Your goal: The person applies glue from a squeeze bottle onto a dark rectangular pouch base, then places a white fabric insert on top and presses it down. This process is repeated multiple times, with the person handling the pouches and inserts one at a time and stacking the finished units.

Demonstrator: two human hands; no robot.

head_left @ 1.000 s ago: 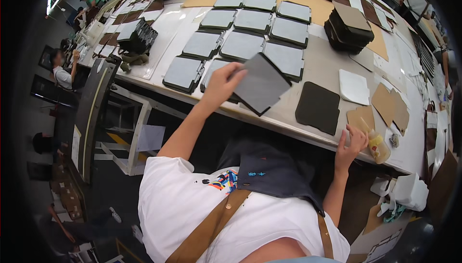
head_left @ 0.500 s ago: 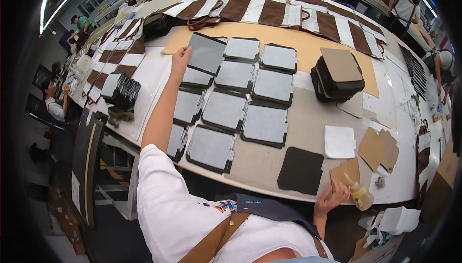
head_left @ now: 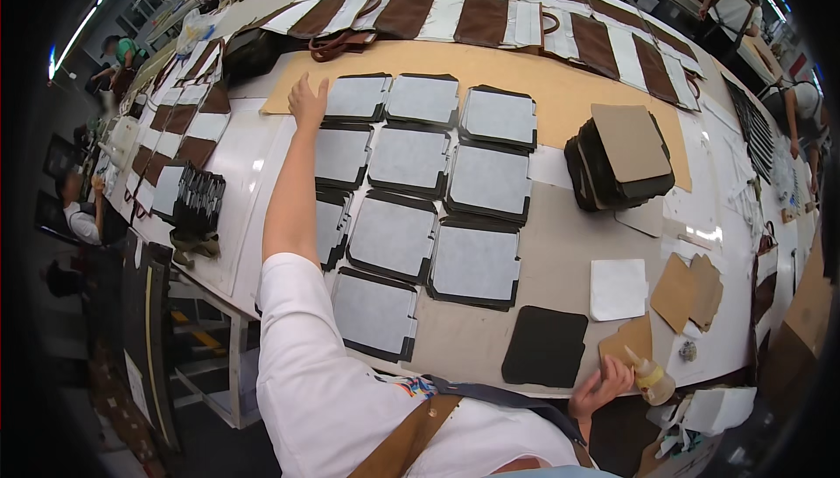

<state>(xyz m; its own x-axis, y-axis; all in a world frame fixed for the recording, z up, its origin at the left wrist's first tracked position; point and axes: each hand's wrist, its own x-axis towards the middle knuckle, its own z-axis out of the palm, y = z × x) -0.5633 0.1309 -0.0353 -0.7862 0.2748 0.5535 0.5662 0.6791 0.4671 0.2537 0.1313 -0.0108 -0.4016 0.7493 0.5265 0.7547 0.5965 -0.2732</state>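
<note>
My left hand [head_left: 308, 100] reaches to the far left of the table with its fingers apart and nothing in them. It is beside the far-left stack of panels [head_left: 357, 96], whose light grey top has black edges. Similar stacks stand in rows nearer to me, among them a middle stack [head_left: 409, 156] and a near one [head_left: 376, 310]. By the table's front edge is my right hand [head_left: 604, 387], its fingers loosely bent and apart, holding nothing. A squeeze bottle [head_left: 653, 383] with yellowish contents lies tilted beside it. A single black panel [head_left: 547, 346] lies flat to that hand's left.
A tall pile of black panels topped by a tan board [head_left: 630, 141] stands at right. White sheets [head_left: 618, 290] and brown cards [head_left: 687, 293] lie nearer. Brown-and-white bag pieces [head_left: 481, 19] line the far side. Another dark stack [head_left: 199, 201] stands at left. Other people work around.
My left hand has let go of the dark grey panel and shifted slightly left, its fingers now spread. The view has turned a little. My right hand stays by the bottle.
</note>
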